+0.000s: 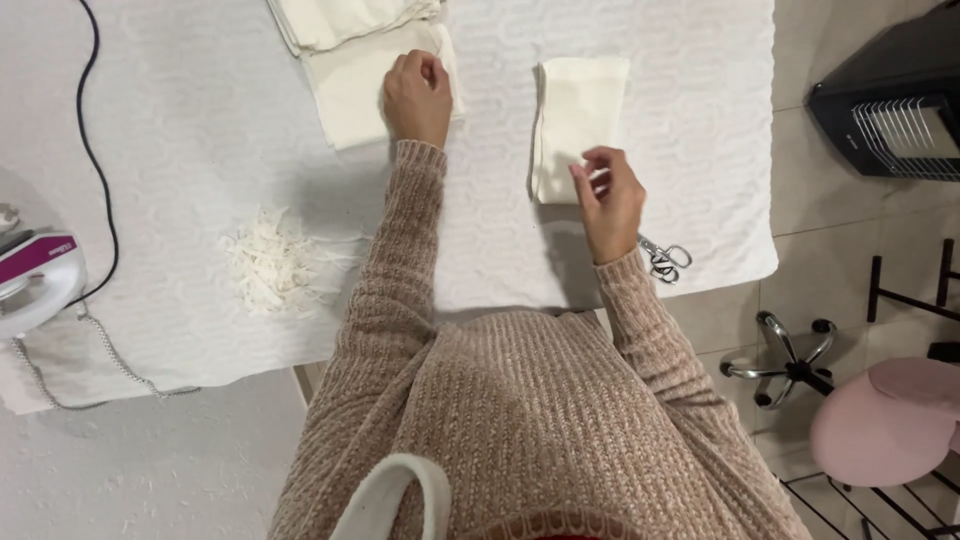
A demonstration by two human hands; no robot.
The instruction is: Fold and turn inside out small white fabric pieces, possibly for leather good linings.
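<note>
A folded cream cloth (580, 115) lies on the right part of the white-covered bench (200, 120), its near corner pinched between the thumb and fingers of the right hand (610, 205). To its left, the left hand (418, 95) rests with curled fingers pressed down on another cream cloth (350, 90), which pokes out from under a stack of folded cloths (340, 20) at the far edge. Scissors (662, 260) lie just beside the right wrist, near the bench's near right edge. A heap of white scraps (268, 262) sits well to the left, and an iron (35, 280) with its black cord (95, 150) stands at the far left.
</note>
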